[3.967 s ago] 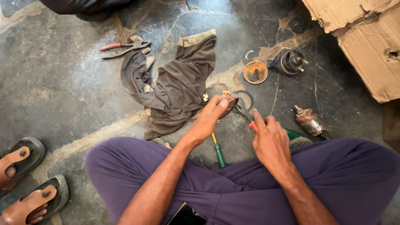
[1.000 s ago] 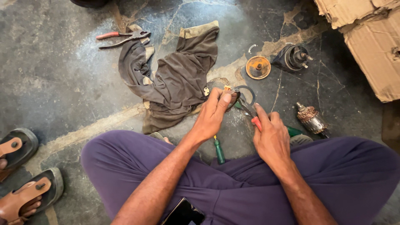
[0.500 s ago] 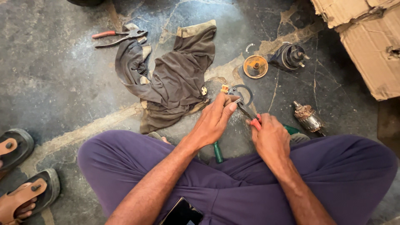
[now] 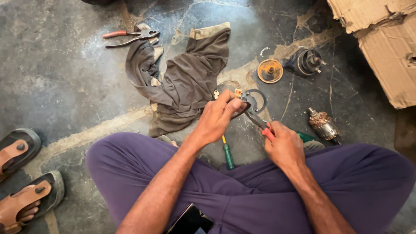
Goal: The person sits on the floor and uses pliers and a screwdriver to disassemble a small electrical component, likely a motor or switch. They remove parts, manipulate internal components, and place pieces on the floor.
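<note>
I sit cross-legged on a stone floor. My left hand [image 4: 219, 117] pinches a dark metal ring plate [image 4: 256, 99] with small brass and orange parts on it, holding it just above the floor. My right hand [image 4: 284, 145] grips red-handled pliers [image 4: 259, 122] whose jaws bite on the plate's near edge. A green-handled screwdriver [image 4: 227, 154] lies on the floor under my left wrist, pointing at my leg.
A grey rag [image 4: 186, 80] lies ahead, with red-handled pliers [image 4: 128, 37] beyond it. An orange round cap [image 4: 270, 70], a black motor housing [image 4: 305, 61] and a copper-wound armature [image 4: 323, 124] lie to the right. Cardboard [image 4: 381, 39] at the far right. A person's sandalled feet [image 4: 26, 190] are left. A phone [image 4: 190, 221] rests on my lap.
Both hands stay at the ring plate; my left fingers have shifted their pinch slightly and the pliers have turned a little on it. Nothing else on the floor has moved.
</note>
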